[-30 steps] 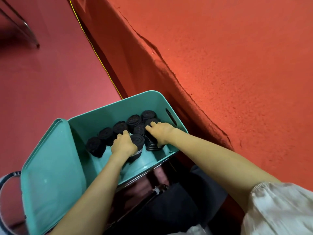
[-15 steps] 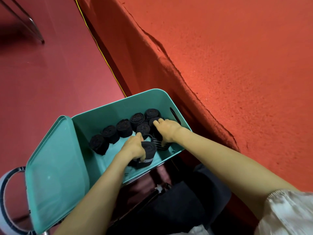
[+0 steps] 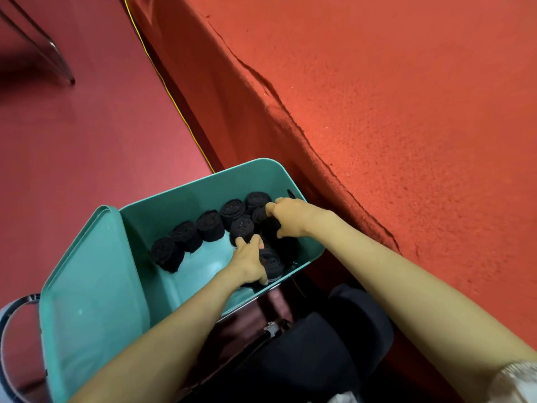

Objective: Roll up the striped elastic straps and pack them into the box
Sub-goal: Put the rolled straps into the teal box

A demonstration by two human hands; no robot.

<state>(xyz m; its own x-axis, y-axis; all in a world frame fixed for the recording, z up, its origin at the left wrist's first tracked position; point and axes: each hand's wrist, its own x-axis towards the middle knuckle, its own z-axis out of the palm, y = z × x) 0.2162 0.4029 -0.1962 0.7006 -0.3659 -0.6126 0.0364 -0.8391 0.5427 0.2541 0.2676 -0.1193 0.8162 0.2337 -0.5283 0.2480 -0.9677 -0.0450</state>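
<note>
A teal plastic box (image 3: 186, 196) stands on the floor beside the red table, and both my hands reach into it. Several rolled black straps (image 3: 210, 225) stand in a row along its far wall. My left hand (image 3: 248, 261) grips one rolled strap (image 3: 271, 264) near the box's right end, fingers curled over its top. My right hand (image 3: 290, 216) pinches another roll (image 3: 261, 215) at the far right corner, next to the box's handle slot. A roll under my right palm is mostly hidden.
The box's teal lid (image 3: 90, 298) leans open on its left side. A red cloth-covered table (image 3: 392, 112) rises on the right. A yellow cord (image 3: 171, 97) runs along the red floor. A metal chair leg (image 3: 62, 68) stands top left. A curved metal rim (image 3: 11, 315) shows bottom left.
My left hand has carried its roll rightward toward the near right corner of the box. My right hand has shifted back to the rolls in the far right corner.
</note>
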